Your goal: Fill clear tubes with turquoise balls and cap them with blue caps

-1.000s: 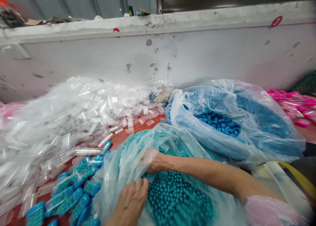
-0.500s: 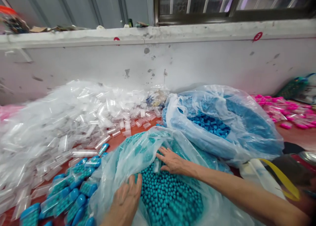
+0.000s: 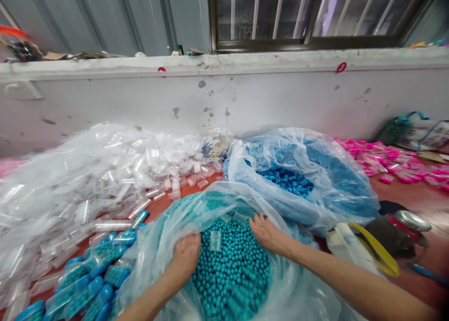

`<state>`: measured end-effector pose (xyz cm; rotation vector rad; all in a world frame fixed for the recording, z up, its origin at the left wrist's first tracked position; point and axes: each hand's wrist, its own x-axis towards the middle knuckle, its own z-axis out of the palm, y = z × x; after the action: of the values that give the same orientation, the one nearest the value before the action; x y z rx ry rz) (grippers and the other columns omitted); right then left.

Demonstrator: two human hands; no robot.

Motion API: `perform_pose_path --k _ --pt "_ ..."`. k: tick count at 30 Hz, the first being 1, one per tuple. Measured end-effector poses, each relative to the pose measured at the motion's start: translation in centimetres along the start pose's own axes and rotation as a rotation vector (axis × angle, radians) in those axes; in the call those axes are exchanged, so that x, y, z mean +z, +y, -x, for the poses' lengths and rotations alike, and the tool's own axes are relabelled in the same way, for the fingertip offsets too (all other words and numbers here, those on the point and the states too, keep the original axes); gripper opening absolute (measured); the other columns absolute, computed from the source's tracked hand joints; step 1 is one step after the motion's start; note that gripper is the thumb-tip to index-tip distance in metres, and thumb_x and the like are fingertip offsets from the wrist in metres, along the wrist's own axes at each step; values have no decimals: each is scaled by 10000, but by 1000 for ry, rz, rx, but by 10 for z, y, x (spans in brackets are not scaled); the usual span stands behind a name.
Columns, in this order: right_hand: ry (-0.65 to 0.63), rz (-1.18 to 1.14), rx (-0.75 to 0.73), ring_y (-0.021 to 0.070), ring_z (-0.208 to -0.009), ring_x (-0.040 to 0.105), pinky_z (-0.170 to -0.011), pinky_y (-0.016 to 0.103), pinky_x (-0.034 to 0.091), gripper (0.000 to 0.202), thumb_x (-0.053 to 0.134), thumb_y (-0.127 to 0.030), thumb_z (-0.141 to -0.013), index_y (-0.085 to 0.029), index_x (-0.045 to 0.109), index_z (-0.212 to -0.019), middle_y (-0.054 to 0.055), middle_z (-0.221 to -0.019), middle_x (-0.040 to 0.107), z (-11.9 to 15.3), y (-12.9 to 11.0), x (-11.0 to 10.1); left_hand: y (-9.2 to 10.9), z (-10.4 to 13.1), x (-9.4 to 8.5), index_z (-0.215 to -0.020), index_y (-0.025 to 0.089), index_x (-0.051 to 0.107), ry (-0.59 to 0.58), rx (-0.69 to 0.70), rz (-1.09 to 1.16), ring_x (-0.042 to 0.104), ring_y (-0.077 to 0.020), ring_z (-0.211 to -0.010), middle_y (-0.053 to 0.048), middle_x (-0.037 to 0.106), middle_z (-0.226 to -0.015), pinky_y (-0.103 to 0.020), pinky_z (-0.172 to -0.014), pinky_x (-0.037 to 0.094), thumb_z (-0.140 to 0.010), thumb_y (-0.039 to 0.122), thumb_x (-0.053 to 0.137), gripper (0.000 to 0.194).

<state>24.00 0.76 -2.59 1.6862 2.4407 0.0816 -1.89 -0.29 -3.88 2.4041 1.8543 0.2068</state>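
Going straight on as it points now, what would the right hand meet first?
Probably the teal beads, or the bag's far side if the right hand passes above them; depth is unclear.

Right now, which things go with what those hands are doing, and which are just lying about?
With the job, it seems:
bag, at the left hand and right hand
teal beads
clear tube on them
probably filled tubes, clear pile, blue pieces

Just lying about, probably:
pink pile
tote
yellow strap

Left hand [image 3: 187,251] seemingly curled; right hand [image 3: 265,232] palm-down; forearms [image 3: 336,272] outstretched.
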Motion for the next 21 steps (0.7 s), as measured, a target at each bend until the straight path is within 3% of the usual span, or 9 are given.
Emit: perform_pose_path --k 4,6,9,12,16,19,21 --pt "26 -148 -112 249 -831 567 -685 352 455 261 345 -88 -825 -128 563 -964 149 -936 591 -22 -35 -28 13 9 11 -1272 219 420 -10 214 -189 419 -271 -1178 -116 440 -1309 -441 -947 361 -810 20 280 523" --pt "53 -186 -119 242 -858 562 -684 334 459 246 362 -126 -836 -129 540 -1006 143 -969 581 -40 -48 -31 25 4 13 -1280 217 399 -74 300 -193 413 -260 -1182 -117 419 -1321 -420 -931 376 -806 13 282 529" --pt "58 -206 -137 218 -902 555 -720 324 457 289 332 -118 -848 -152 502 -1079 124 -1056 562 -63 -49 -24 38 -8 11 -1252 156 407 -200 243 -146 458 -245 -1130 -159 410 -1299 -375 -887 403 -792 23 312 488" --pt "32 -209 -132 208 -870 574 -720 330 460 316 285 -88 -853 -140 516 -1062 124 -1026 582 -71 -35 -14 41 -17 6 -1190 144 439 -301 154 66 524 -212 -1032 -147 471 -1214 -325 -866 404 -782 110 402 410" --pt "-2 -218 -128 214 -837 596 -706 333 470 246 365 -176 -850 -145 542 -1019 111 -983 602 -66 -20 -11 37 -21 -5 -1164 136 432 -268 88 298 518 -180 -1033 -107 557 -1115 -268 -882 378 -798 192 416 371" --pt "-5 -244 -123 236 -884 590 -723 351 470 341 480 -235 -798 -177 480 -1134 116 -1106 560 -70 -25 -13 35 -28 -9 -1032 138 505 -245 44 345 558 -181 -933 -87 623 -966 -281 -835 399 -838 233 345 268" --pt "-15 -273 -101 236 -898 588 -732 355 466 348 444 -201 -815 -166 462 -1160 139 -1125 553 -79 -32 -14 34 -34 -8 -989 143 511 -242 8 356 582 -178 -825 -70 635 -846 -293 -781 419 -858 228 278 281"
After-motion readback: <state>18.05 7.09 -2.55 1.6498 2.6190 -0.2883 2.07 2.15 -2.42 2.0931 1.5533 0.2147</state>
